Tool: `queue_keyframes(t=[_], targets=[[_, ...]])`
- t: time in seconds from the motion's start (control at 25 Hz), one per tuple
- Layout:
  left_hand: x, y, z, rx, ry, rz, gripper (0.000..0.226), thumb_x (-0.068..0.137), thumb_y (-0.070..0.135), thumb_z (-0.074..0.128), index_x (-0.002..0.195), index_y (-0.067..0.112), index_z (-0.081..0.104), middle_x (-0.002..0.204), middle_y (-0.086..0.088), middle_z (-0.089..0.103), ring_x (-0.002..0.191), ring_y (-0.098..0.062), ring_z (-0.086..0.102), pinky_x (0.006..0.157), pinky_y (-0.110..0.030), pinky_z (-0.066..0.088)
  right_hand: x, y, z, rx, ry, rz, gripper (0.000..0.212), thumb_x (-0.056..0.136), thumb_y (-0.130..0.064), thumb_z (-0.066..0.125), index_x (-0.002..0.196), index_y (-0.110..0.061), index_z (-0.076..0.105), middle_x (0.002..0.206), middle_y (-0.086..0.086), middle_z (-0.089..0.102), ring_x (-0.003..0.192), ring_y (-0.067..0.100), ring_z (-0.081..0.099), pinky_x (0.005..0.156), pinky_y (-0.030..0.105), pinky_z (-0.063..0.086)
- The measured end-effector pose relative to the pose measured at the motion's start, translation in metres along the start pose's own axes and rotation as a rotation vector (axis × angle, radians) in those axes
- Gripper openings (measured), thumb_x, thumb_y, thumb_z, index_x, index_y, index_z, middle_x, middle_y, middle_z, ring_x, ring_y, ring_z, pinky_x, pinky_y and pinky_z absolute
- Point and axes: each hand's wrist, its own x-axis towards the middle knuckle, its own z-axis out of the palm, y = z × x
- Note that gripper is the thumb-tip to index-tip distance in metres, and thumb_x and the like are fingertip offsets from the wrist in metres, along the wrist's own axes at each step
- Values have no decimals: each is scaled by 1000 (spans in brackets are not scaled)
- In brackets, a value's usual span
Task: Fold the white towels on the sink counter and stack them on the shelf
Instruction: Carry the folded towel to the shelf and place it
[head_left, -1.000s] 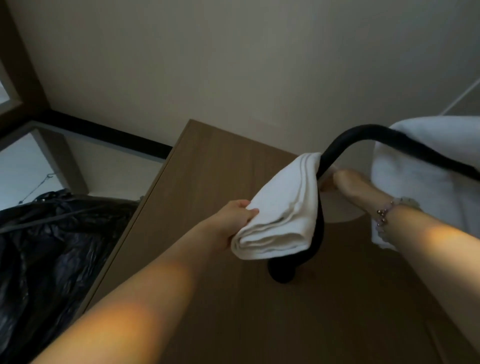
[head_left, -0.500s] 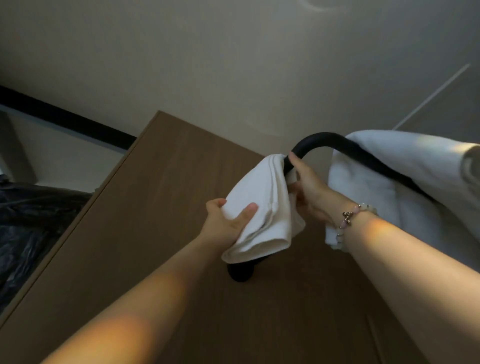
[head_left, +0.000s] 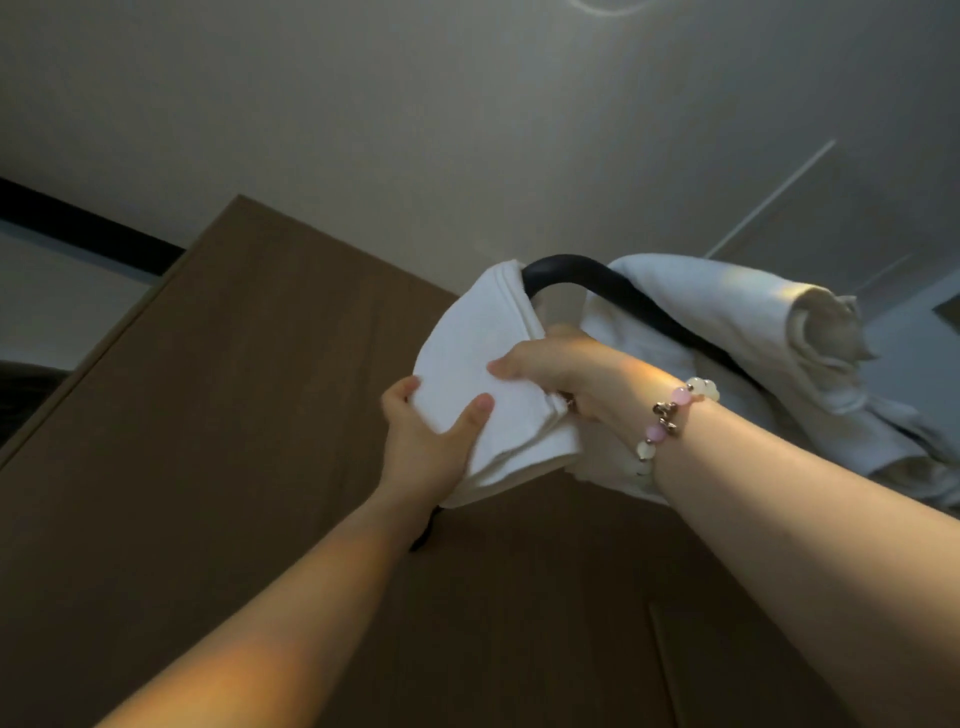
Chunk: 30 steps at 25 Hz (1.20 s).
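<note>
A folded white towel (head_left: 483, 358) is held up high against a black curved rail (head_left: 597, 275) of the shelf. My left hand (head_left: 431, 436) grips the towel's lower left edge, thumb on its front face. My right hand (head_left: 561, 369), with a bead bracelet on the wrist, holds the towel's right side, its index finger lying across the front. More white towels (head_left: 727, 332), some rolled, lie on the shelf behind the rail at the right.
A brown wooden panel (head_left: 234, 415) fills the lower and left part of the view. A pale wall or ceiling (head_left: 467, 130) stretches above. A dark strip (head_left: 78, 228) runs along the far left.
The view tilted upward. My right hand moved from behind the rail onto the towel's right side. The towel rose along the black rail toward the other towels.
</note>
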Motion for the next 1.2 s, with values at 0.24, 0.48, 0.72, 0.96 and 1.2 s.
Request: queue_keyframes(t=[0.24, 0.48, 0.72, 0.96, 1.2], targets=[[-53, -14, 12, -492, 117, -360, 52, 83, 40, 65, 122, 12, 47, 109, -2, 59, 95, -17, 59, 82, -30, 46, -14, 2, -13, -84, -72, -15, 59, 83, -29, 69, 132, -5, 45, 121, 10, 60, 105, 26, 60, 90, 34, 49], [-54, -11, 31, -982, -100, -571, 72, 83, 64, 45, 138, 18, 41, 129, -11, 52, 116, -29, 52, 95, -38, 40, -30, 10, -15, 101, -123, 43, 52, 75, -22, 76, 120, -7, 55, 99, 6, 69, 78, 17, 68, 60, 25, 56], [-46, 9, 42, -1393, -96, -534, 52, 83, 43, 61, 124, 12, 55, 111, -17, 67, 101, -32, 66, 95, -44, 49, -36, 11, -22, 143, -23, 34, 40, 72, -25, 77, 104, -8, 59, 86, 3, 68, 69, 13, 66, 51, 20, 53], [-49, 4, 31, -1298, -224, -579, 49, 85, 44, 57, 123, 13, 55, 119, -19, 61, 108, -36, 59, 98, -45, 45, -29, 10, -19, -204, 175, -15, 55, 63, -57, 66, 96, -13, 60, 85, 4, 66, 75, 23, 66, 67, 32, 56], [-41, 0, 40, -1076, -340, -550, 89, 76, 74, 41, 144, 17, 34, 147, -13, 38, 137, -32, 31, 114, -49, 16, -34, 9, -17, 11, 205, 56, 42, 68, -49, 69, 84, -12, 58, 82, 7, 65, 70, 24, 64, 63, 32, 55]])
